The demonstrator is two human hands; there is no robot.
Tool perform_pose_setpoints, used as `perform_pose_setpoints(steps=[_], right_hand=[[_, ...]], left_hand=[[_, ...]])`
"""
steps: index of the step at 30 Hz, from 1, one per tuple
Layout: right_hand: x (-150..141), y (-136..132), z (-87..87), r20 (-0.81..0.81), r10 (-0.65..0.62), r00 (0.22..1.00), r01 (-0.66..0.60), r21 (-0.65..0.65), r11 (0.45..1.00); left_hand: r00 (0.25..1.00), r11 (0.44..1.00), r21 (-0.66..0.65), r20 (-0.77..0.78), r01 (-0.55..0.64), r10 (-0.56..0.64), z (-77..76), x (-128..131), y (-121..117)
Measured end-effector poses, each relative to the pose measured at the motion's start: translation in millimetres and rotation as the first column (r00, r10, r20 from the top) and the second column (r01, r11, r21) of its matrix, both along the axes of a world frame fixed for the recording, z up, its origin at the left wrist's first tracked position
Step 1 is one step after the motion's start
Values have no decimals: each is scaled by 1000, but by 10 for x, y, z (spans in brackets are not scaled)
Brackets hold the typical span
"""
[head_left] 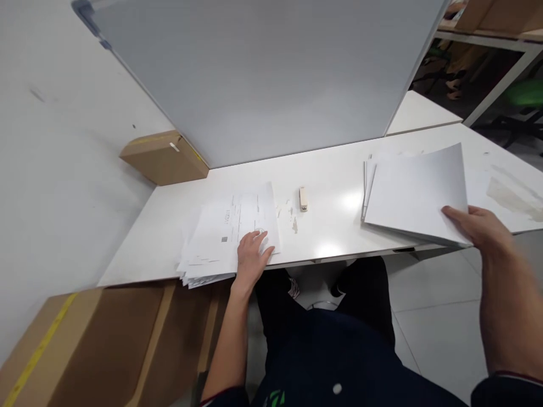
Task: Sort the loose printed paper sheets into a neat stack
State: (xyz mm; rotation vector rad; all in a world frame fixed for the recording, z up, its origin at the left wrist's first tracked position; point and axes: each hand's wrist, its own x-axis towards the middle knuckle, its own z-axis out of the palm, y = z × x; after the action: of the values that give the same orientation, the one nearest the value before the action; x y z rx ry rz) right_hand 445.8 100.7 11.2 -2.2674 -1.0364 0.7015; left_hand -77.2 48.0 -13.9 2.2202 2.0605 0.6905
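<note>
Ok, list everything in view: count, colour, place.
Printed sheets: one pile, white, table's left side
Blank sheets: one pile, white, table's right side
Stapler-like item: one, cream, between the piles
Table: one, white, centre
Whiteboard: one, grey, table's back
Small carton: one, brown, table's left corner
Large cardboard: count unclear, brown, lower left
Wall: one, white, left
Floor: one, grey, lower right
Background cardboard: count unclear, brown, top right
Chair: one, green, right edge
Left hand: one, bare, on printed sheets
Right hand: one, bare, gripping blank sheets
Shirt: one, navy, bottom
Trousers and shoes: one pair each, dark, bottom
</note>
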Motion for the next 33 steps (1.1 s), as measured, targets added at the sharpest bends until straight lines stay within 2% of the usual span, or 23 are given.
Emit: perform_pose_setpoints(steps=[2,3,5,7,10,13,16,19,21,22,25,27,28,29,31,33], right_hand=[[26,50,77,112,-105,988,111,-49,993],[1,44,119,179,-132,975,137,-13,991],[-122,-35,182,307,-180,934,141,146,979],[-355,-186,186,339,-171,925,61,314,947],[-910,-451,53,201,11,979,-90,391,916],[-1596,-646,-186,-30,170,985,-146,381,913],[-2202,-745,-367,-211,403,891,-317,347,883],[-2589,-783,-405,-273,623,733,-516,373,771],[-2732,-783,-383,-302,698,649,-579,400,711],[-2780,-777,-369,-333,715,615,-591,406,697],[-2889,-735,-328,-496,705,508,-572,418,706],[-2962,-687,-300,-631,663,404,-535,425,730],[-3002,-658,-283,-682,641,352,-522,425,739],[-3042,-627,-265,-717,625,308,-518,425,743],[-3116,-563,-224,-767,597,234,-521,420,743],[-3165,-510,-189,-813,556,176,-523,401,752]], left_hand=[[995,995,-90,-89,38,-46,-13,-59,-43],[990,991,-122,-129,47,-62,-13,-59,-55],[979,987,-152,-188,46,-74,-5,-34,-57],[972,988,-147,-223,34,-67,6,-17,-32],[966,990,-135,-247,49,-81,4,-44,21],[971,990,-103,-210,96,-116,-23,-80,45],[989,992,-61,-99,107,-112,-56,-67,23],[992,999,-38,124,20,-15,-84,-21,-25],[931,991,-26,341,-129,130,-98,9,-60],[869,977,-35,452,-209,202,-101,22,-76],[652,937,-114,690,-331,314,-73,58,-128],[572,931,-116,760,-345,307,-19,88,-174],[571,933,-89,769,-348,287,16,109,-203],[602,938,-43,757,-343,255,53,136,-238],[742,956,91,653,-277,153,126,208,-324],[894,973,209,448,-101,-3,176,307,-425]])
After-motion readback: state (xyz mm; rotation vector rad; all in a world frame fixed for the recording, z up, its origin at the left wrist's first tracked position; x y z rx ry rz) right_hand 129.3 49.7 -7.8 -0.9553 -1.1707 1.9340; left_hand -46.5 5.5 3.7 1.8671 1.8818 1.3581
